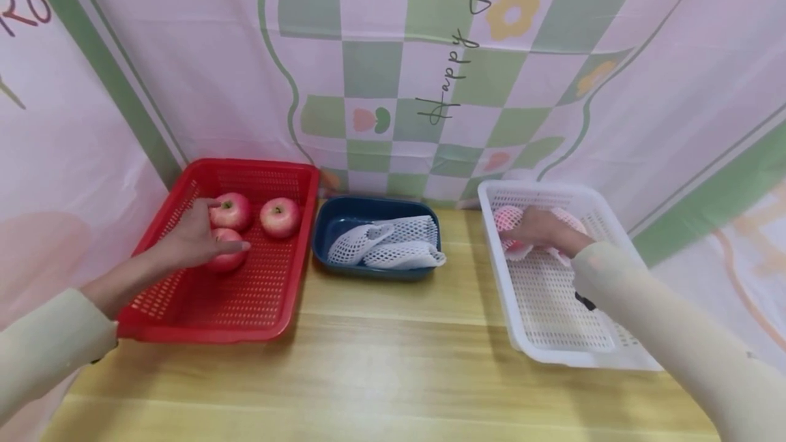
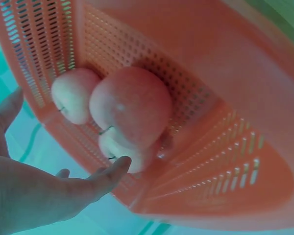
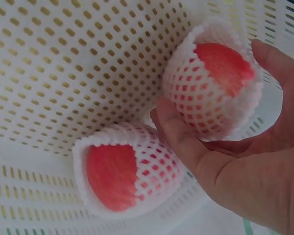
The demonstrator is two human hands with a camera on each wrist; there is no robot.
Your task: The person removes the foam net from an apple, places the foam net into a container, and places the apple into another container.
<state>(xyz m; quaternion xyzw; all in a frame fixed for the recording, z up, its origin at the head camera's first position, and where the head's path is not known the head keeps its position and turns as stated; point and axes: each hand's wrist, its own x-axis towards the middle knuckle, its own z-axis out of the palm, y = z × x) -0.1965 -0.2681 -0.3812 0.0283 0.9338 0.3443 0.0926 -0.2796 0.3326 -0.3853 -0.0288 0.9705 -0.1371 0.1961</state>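
Note:
My left hand [image 1: 198, 237] reaches over the red basket [image 1: 202, 312], thumb and fingers spread around the nearest apple [image 1: 226, 261]. Two more apples lie there: one apple [image 1: 236, 213] by the fingertips, another apple [image 1: 280, 217] to the right. In the left wrist view, the fingers stand apart beside the apples. Inside the white basket [image 1: 518, 319], my right hand [image 1: 543, 229] is at an apple in a white foam net [image 3: 206, 93]; its fingers lie along the net and its thumb is spread to the other side. A second netted apple [image 3: 122, 171] lies beside it.
Between the baskets stands a dark blue tray [image 1: 328, 213] with several white foam nets [image 1: 399, 244]. All rest on a wooden table [image 1: 381, 360]. A patterned curtain [image 1: 381, 74] hangs right behind them.

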